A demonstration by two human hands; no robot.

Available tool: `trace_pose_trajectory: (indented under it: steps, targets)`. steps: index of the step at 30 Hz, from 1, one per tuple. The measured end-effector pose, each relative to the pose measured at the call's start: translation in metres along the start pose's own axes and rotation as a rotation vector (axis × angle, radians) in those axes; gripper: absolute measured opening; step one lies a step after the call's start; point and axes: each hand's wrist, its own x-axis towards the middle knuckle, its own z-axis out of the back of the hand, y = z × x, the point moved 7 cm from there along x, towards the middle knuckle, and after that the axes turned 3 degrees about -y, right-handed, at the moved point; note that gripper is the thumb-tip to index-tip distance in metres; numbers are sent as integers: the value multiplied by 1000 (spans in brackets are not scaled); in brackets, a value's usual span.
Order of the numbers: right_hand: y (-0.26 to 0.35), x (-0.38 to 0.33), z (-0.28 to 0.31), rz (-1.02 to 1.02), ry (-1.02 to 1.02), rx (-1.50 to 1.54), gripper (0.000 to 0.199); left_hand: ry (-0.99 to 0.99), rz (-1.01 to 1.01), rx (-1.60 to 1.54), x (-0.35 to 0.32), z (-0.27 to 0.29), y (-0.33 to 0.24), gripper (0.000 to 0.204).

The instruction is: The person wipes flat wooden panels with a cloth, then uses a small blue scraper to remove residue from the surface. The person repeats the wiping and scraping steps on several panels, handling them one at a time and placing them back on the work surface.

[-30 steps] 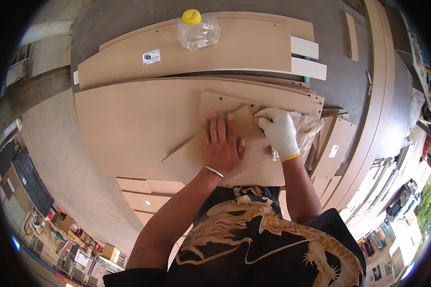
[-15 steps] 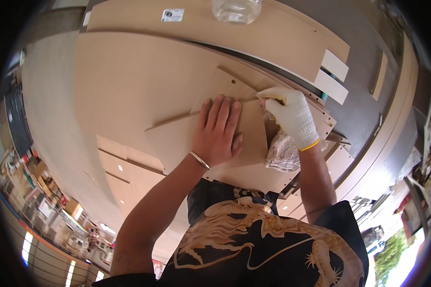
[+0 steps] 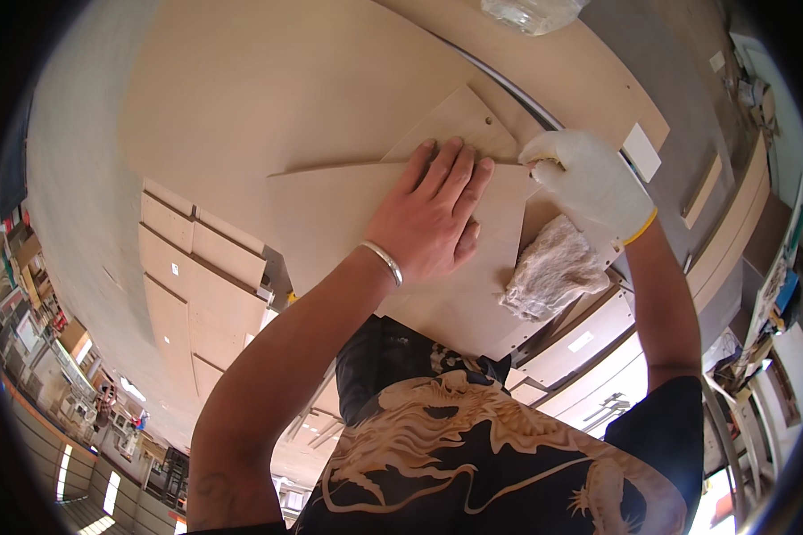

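Observation:
My bare left hand (image 3: 433,218), with a silver bracelet at the wrist, lies flat on a tan panel (image 3: 321,209), fingers stretched toward its far edge. My right hand (image 3: 593,178) wears a white knit glove with a yellow cuff. Its fingers are curled in a pinch at that panel's far right corner; what they hold, if anything, is hidden. A crumpled pale rag (image 3: 558,272) lies just nearer than the glove. From under the panel's far edge sticks out another board (image 3: 455,120) with a small round hole.
A large tan sheet (image 3: 241,80) spreads beneath and beyond. Several cut boards (image 3: 219,294) lie stacked at the left, and more panels (image 3: 580,343) at the near right. A clear plastic container (image 3: 535,13) sits at the far edge, with a white strip (image 3: 641,152) farther right.
The whole view has turned and shifted. My left hand stays flat on the panel. The gloved hand has moved away from the rag, which now shows more fully, and remains at the panel's corner.

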Motion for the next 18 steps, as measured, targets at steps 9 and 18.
trace_pose_trajectory:
  steps: [9,18]
  targets:
    - [36,6,-6,288,39,-551,10,-42,-31,84,-3,-4,1,70]
    - [15,10,-4,-18,42,-124,14,-115,-7,11,-5,-2,2,67]
